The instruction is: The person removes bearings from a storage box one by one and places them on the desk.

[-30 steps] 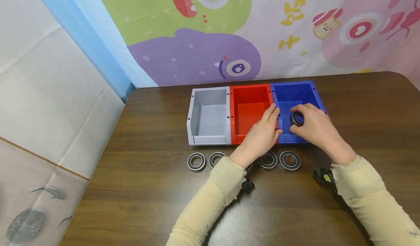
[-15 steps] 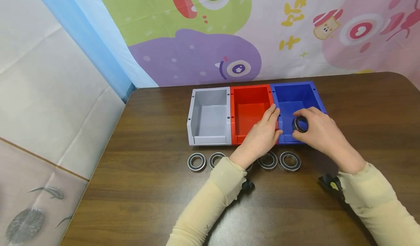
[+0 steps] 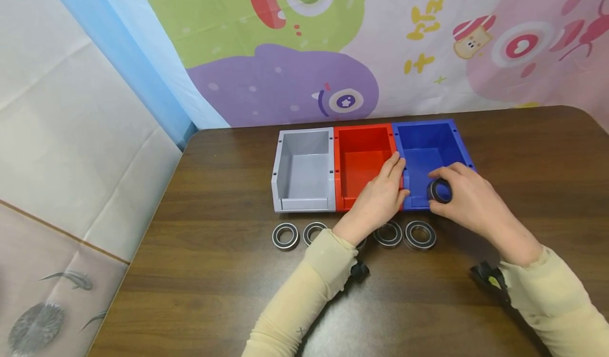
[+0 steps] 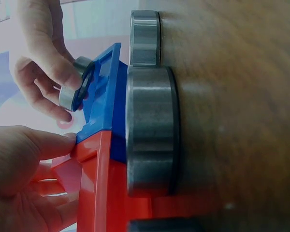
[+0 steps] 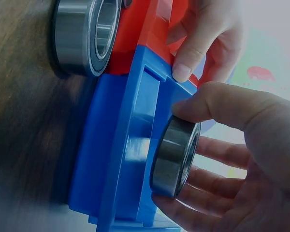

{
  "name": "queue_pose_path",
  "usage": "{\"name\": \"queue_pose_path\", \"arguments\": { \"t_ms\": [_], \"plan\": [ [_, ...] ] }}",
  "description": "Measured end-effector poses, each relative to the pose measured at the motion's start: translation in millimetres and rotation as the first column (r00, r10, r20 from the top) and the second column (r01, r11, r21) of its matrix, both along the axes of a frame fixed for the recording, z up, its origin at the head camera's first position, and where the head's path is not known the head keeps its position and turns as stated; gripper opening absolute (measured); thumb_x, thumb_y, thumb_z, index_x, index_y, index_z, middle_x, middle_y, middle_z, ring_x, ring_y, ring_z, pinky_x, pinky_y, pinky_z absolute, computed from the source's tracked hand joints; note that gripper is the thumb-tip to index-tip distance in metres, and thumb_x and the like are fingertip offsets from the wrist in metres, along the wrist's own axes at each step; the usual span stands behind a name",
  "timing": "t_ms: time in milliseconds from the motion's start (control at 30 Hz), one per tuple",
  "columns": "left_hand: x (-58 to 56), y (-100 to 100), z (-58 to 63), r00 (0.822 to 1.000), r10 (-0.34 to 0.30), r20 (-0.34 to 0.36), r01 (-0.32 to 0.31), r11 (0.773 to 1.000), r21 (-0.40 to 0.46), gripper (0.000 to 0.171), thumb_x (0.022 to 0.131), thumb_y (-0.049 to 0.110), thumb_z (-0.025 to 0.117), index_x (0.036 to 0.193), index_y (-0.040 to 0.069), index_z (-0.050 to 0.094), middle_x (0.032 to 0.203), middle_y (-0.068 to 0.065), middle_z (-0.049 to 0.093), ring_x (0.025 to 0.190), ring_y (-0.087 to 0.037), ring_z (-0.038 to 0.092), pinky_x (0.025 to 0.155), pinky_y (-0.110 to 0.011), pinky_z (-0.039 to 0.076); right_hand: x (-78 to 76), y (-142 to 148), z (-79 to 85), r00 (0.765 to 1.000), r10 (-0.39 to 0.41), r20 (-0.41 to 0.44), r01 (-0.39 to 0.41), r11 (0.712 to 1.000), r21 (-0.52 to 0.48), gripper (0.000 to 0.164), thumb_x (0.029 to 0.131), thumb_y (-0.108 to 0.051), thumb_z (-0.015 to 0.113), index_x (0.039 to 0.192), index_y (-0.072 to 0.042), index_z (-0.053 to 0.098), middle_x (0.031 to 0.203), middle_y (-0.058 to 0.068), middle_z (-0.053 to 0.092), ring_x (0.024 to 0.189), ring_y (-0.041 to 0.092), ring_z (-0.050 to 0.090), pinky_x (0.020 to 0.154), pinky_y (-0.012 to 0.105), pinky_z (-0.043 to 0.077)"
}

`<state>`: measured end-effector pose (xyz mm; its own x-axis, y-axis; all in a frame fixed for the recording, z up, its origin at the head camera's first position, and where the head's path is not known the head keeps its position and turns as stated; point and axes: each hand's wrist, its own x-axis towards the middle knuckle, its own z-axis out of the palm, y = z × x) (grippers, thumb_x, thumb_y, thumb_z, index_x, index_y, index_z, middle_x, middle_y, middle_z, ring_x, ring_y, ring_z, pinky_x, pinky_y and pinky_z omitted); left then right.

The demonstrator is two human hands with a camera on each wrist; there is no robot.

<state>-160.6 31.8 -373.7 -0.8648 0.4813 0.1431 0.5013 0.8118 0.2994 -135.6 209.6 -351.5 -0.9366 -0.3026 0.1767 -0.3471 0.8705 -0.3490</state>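
Note:
My right hand [image 3: 468, 201] pinches a ball bearing [image 5: 176, 157] by its outer edge, thumb on one side and fingers on the other. It holds the bearing tilted over the front of the blue bin [image 3: 425, 129]. My left hand [image 3: 373, 201] lies across the joined walls of the red bin [image 3: 363, 129] and the blue one. Its thumb is on the blue side and its fingers reach into the red side, pinching the walls in the left wrist view. On the table, several more bearings [image 3: 421, 235] lie flat in a row before the bins; my left wrist partly covers the row.
A grey bin [image 3: 304, 203] adjoins the red one on its left. The brown wooden table [image 3: 214, 288] reaches back to a cartoon-printed cloth [image 3: 285, 82]. A pale panel [image 3: 71, 108] stands along the left side.
My right hand has drawn back toward the front of the blue bin and slightly right, still gripping the bearing. The left hand stays in place.

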Motion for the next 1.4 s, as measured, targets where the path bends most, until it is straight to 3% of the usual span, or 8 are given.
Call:
{"name": "queue_pose_path", "arguments": {
  "t_ms": [300,700,1100,1400],
  "plan": [
    [0.3,0.2,0.3,1.0,0.001,0.006,-0.001,1.0,0.002,0.063,0.09,0.03,0.055,0.142,0.007,0.028,0.149,-0.006,0.023,0.12,-0.017,0.049,0.089,-0.025,0.045,6.0,5.2,-4.0,0.999,0.026,-0.04,-0.025,0.999,0.021,0.044,0.061,-0.018,0.076,0.098,0.002,0.062,0.09,0.019,0.055,0.081,0.034,0.054,0.069,0.05,0.044],
    [-1.1,0.4,-1.1,1.0,0.007,-0.005,-0.007,1.0,-0.003,0.063,0.089,0.03,0.055,0.142,0.007,0.029,0.149,-0.006,0.024,0.12,-0.016,0.05,0.089,-0.024,0.046,14.4,9.2,-2.0,0.988,0.064,0.142,-0.083,0.988,0.13,0.04,0.061,-0.025,0.08,0.09,-0.004,0.062,0.083,0.012,0.055,0.074,0.026,0.053,0.066,0.046,0.045],
    [-0.2,0.2,0.5,1.0,0.002,0.011,-0.001,1.0,-0.008,0.064,0.089,0.03,0.055,0.142,0.007,0.028,0.15,-0.006,0.023,0.122,-0.016,0.048,0.089,-0.026,0.045,24.4,11.8,-5.8,0.977,0.093,0.193,-0.125,0.98,0.158,0.04,0.058,-0.024,0.082,0.087,-0.004,0.062,0.081,0.01,0.053,0.068,0.021,0.05,0.062,0.039,0.045],
    [-0.6,0.4,0.2,1.0,0.004,-0.001,-0.004,1.0,-0.016,0.064,0.089,0.03,0.055,0.142,0.007,0.029,0.149,-0.007,0.023,0.122,-0.016,0.047,0.089,-0.025,0.046,27.0,10.2,-16.4,0.953,0.112,0.281,-0.167,0.969,0.18,0.037,0.058,-0.022,0.081,0.084,-0.005,0.06,0.078,0.007,0.052,0.068,0.02,0.05,0.059,0.038,0.043]
  ]
}}
